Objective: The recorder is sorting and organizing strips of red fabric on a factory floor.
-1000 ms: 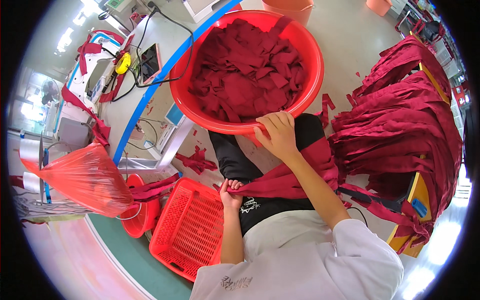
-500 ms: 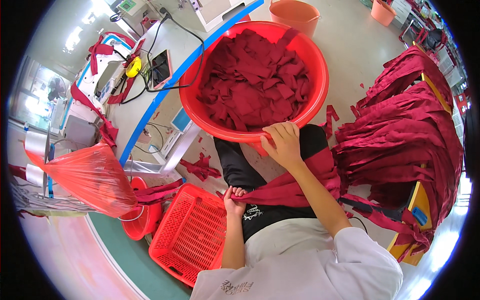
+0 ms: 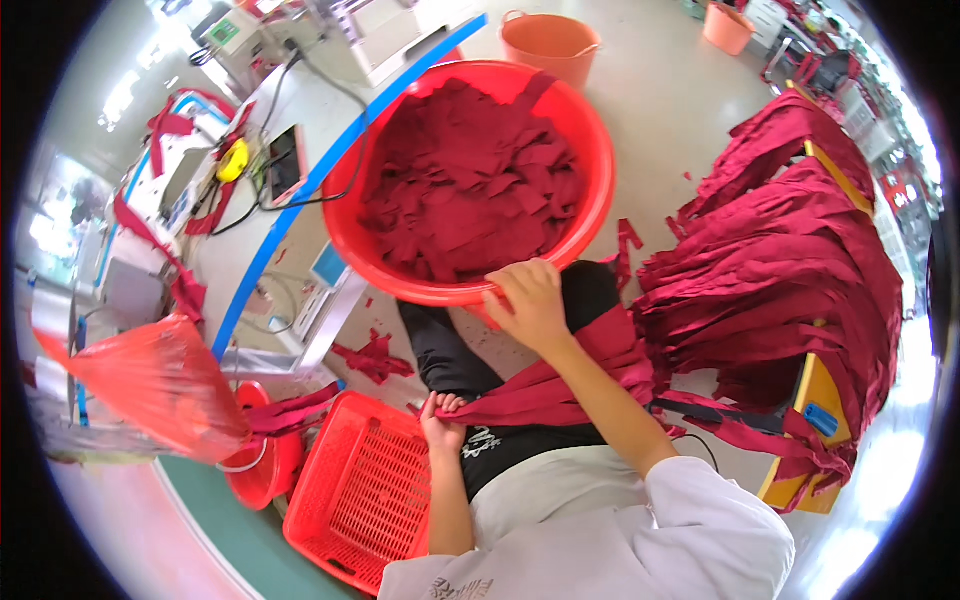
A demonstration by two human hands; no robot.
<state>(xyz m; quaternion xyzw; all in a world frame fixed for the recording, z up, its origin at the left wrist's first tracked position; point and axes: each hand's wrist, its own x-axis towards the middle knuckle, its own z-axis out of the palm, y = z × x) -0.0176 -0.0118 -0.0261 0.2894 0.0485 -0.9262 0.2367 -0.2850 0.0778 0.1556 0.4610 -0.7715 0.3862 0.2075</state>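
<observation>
My left hand (image 3: pixel 443 418) is closed round the narrow end of a bunch of dark red fabric strips (image 3: pixel 530 390) lying across my lap. The strips run rightward under my right forearm to a large hanging pile of the same cloth. My right hand (image 3: pixel 535 303) grips the near rim of a big red basin (image 3: pixel 597 200), its fingers over the edge and the thumb apart from them. Dark red cut fabric pieces (image 3: pixel 470 180) are heaped inside the basin.
To the right, dark red strips (image 3: pixel 770 270) drape over a yellow-edged rack (image 3: pixel 785 490). A red plastic basket (image 3: pixel 365 490) sits by my left arm, near a red bucket (image 3: pixel 262 480) and a red plastic bag (image 3: pixel 165 390). The blue-edged table (image 3: pixel 255 290) carries a phone (image 3: pixel 287 163) and cables.
The whole view has shifted, so the basin, rack and table appear further left and mostly a little lower. Both hands keep their holds on the strips and the basin rim.
</observation>
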